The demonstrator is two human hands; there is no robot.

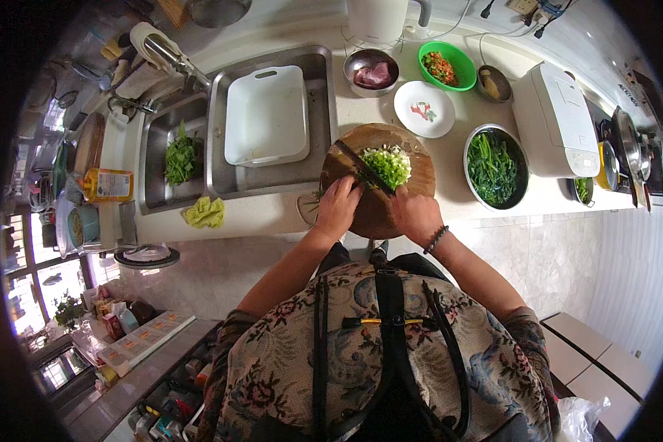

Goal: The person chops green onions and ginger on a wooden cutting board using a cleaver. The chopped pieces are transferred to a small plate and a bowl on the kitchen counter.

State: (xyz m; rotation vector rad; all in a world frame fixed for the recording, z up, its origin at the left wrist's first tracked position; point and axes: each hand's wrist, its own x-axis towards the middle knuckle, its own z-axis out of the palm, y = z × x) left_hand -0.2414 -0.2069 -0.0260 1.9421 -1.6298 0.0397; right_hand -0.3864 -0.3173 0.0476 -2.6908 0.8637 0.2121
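Observation:
A round wooden chopping board [378, 215] lies at the counter's front edge. On it is a heap of chopped spring onion [389, 167], green and white. A dark-bladed kitchen knife [363, 167] lies slantwise along the heap's near left side. My right hand [417, 212] is closed around the knife's near end, its handle hidden in the fingers. My left hand [338, 204] rests on the board's left part, fingers bent near the blade; whether it holds anything under the fingers cannot be seen.
Left stands a double steel sink [212, 190] with a white plastic basin [268, 116] and leafy greens [182, 157]. Behind the board are a bowl of raw meat [373, 75], a white plate [439, 124] and a green bowl [466, 66]. Right are a pot of cooked greens [493, 166] and a white appliance [555, 119].

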